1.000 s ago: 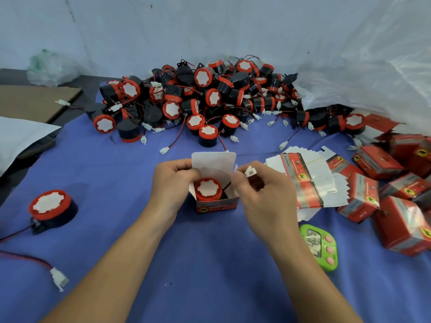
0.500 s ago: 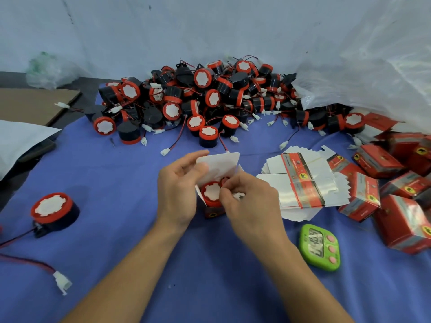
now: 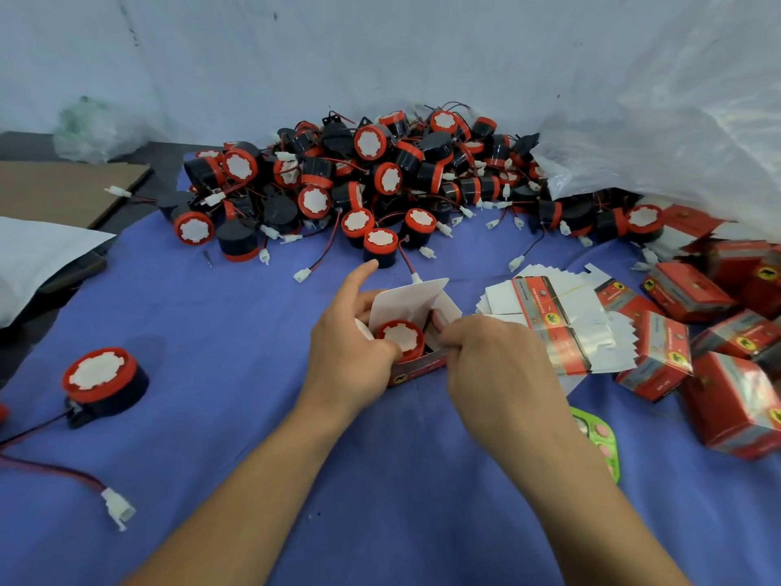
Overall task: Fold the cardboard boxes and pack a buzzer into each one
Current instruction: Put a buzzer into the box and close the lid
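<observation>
A small red cardboard box (image 3: pixel 418 367) stands open in the middle of the blue cloth, its white lid flap (image 3: pixel 405 302) raised at the back. A red-and-black buzzer (image 3: pixel 401 338) with a white face sits inside it. My left hand (image 3: pixel 350 353) grips the box's left side, index finger stretched out. My right hand (image 3: pixel 494 361) holds the box's right side, thumb pushed in beside the buzzer. A large heap of buzzers (image 3: pixel 372 179) with wires lies behind.
Flat unfolded boxes (image 3: pixel 549 315) are fanned out to the right, with closed red boxes (image 3: pixel 727 399) beyond them. One buzzer (image 3: pixel 101 384) and its white connector (image 3: pixel 118 507) lie at left. A green timer (image 3: pixel 600 441) sits under my right forearm. A plastic bag (image 3: pixel 676 133) bulges at the back right.
My right hand has pushed the white connector down into the box beside the buzzer. The lid flap has tipped forward a little. My left index finger has lifted off the box.
</observation>
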Action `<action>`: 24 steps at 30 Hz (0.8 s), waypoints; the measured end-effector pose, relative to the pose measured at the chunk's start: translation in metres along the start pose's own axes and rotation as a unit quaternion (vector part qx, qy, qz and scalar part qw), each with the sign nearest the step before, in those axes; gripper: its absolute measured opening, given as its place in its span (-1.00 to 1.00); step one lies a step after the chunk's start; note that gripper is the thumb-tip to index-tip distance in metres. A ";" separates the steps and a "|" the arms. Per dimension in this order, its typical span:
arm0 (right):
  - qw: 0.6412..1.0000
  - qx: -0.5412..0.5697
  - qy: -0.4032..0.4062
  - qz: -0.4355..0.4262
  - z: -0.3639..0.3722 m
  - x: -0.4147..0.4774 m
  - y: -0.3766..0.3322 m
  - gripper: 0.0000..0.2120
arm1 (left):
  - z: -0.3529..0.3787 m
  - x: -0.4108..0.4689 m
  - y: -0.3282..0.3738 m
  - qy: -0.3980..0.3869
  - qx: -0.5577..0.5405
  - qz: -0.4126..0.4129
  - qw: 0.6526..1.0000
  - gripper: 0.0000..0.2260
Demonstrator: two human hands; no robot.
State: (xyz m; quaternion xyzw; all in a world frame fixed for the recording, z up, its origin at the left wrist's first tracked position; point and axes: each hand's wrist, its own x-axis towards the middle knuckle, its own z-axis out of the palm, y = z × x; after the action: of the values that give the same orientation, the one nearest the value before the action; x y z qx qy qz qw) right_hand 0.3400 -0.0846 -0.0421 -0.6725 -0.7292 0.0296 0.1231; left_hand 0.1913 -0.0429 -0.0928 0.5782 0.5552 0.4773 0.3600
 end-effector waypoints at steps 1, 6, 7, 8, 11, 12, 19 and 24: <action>1.000 -0.025 0.002 -0.006 -0.005 0.000 -0.003 -0.73 | 0.000 0.000 0.000 0.003 0.001 -0.005 1.000 -0.16; 0.977 -0.171 -0.003 -0.130 -0.022 0.001 -0.030 -0.69 | -0.001 0.003 0.002 -0.023 -0.040 -0.013 0.999 -0.20; 0.967 -0.189 0.005 -0.171 -0.022 0.003 -0.033 -0.69 | -0.002 0.004 0.003 -0.029 -0.060 -0.015 0.998 -0.23; 0.955 -0.205 0.011 -0.216 -0.020 0.007 -0.036 -0.70 | -0.002 0.004 0.004 -0.033 -0.075 -0.017 0.996 -0.26; 0.925 -0.231 -0.021 -0.301 -0.018 0.015 -0.034 -0.79 | -0.005 0.006 0.003 -0.053 -0.093 -0.021 0.994 -0.33; 0.926 -0.226 -0.035 -0.302 -0.020 0.017 -0.032 -0.80 | -0.006 0.006 0.003 -0.063 -0.094 -0.023 0.993 -0.37; 0.958 -0.132 -0.152 -0.203 -0.027 0.037 -0.017 -0.70 | -0.009 0.012 -0.001 -0.083 -0.092 -0.052 0.991 -0.35; 0.966 -0.131 -0.142 -0.171 -0.029 0.036 -0.020 -0.63 | -0.010 0.011 -0.001 -0.088 -0.078 -0.052 0.992 -0.32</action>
State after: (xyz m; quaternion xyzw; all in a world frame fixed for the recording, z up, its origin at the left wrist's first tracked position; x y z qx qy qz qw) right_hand 0.3244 -0.0545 -0.0052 -0.5372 -0.8407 0.0077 -0.0678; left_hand 0.1805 -0.0330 -0.0893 0.5583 0.5115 0.4476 0.4756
